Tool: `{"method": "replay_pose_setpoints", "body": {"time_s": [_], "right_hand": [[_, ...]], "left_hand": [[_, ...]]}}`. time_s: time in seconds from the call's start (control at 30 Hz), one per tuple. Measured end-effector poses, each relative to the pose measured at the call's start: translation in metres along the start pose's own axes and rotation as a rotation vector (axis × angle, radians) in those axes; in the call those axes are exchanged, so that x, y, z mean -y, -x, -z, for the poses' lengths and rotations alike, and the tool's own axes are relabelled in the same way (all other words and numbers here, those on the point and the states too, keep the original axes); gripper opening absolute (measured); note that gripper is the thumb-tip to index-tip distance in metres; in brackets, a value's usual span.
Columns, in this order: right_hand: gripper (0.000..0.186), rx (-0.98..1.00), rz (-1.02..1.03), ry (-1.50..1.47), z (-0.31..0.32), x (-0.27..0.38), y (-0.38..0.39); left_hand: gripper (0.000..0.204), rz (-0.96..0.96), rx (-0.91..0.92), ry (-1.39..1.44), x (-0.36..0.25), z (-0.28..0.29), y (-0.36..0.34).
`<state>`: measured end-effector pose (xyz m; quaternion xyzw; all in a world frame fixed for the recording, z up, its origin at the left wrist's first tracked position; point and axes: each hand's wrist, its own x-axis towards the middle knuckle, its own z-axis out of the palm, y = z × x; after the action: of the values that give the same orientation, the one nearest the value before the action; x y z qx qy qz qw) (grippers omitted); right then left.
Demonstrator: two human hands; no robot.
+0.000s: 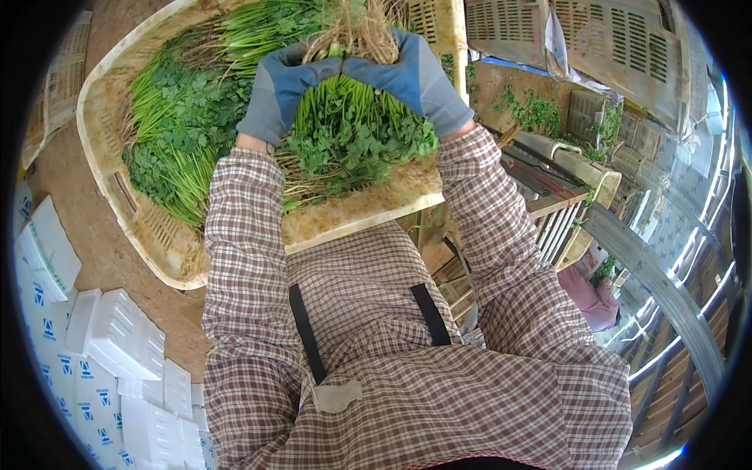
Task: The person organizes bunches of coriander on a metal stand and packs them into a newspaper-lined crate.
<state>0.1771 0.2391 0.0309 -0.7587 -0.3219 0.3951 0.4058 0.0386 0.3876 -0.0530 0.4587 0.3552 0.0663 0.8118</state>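
Note:
A bunch of leafy green herbs [356, 129], with thin stalks like coriander or slender celery, is gripped between my two hands. Its tan roots [356, 35] stick up past my fingers, away from me, while the leaves spread toward me. My left hand [294, 82], in a blue-and-grey glove, closes round the bunch from the left. From the right, my right hand [403, 74] wraps it in a matching glove. The thumbs nearly meet at the middle; other fingers are partly hidden. Beneath lies a large cream plastic crate [360, 215] holding more of these greens [196, 110].
White foam boxes [129, 333] stand on the floor at lower left. To the right are slatted crates [611, 39], loose greens [536, 113], another cream crate [599, 188] and a curved metal strip [666, 290]. Another person in pink [587, 298] is partly visible there.

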Motion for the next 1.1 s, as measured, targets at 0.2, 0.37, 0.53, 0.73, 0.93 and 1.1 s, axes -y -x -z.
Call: {"method": "replay_pose_setpoints", "body": {"time_s": [0.2, 0.37, 0.53, 0.73, 0.93, 1.1], "right_hand": [[0.052, 0.061, 0.039, -0.427, 0.009, -0.046, -0.009], [0.047, -0.036, -0.127, -0.375, -0.003, -0.024, -0.005], [0.049, 0.114, -0.221, -1.079, 0.004, -0.051, -0.010], [0.057, 0.086, -0.015, -0.252, 0.012, -0.034, 0.004], [0.064, 0.070, -0.131, -0.585, 0.014, -0.043, 0.009], [0.049, -0.013, -0.029, -0.503, 0.004, -0.046, 0.008]], "left_hand": [[0.061, -0.057, 0.160, 0.164, 0.000, 0.005, 0.011], [0.047, -0.026, 0.068, -0.025, -0.002, -0.005, 0.006], [0.051, -0.106, 0.133, -0.115, 0.000, -0.014, 0.012], [0.037, -0.038, 0.251, 0.026, -0.007, 0.011, 0.015], [0.036, -0.117, 0.221, -0.052, -0.019, -0.003, 0.020], [0.037, -0.106, 0.123, -0.394, -0.022, -0.020, 0.020]]}}
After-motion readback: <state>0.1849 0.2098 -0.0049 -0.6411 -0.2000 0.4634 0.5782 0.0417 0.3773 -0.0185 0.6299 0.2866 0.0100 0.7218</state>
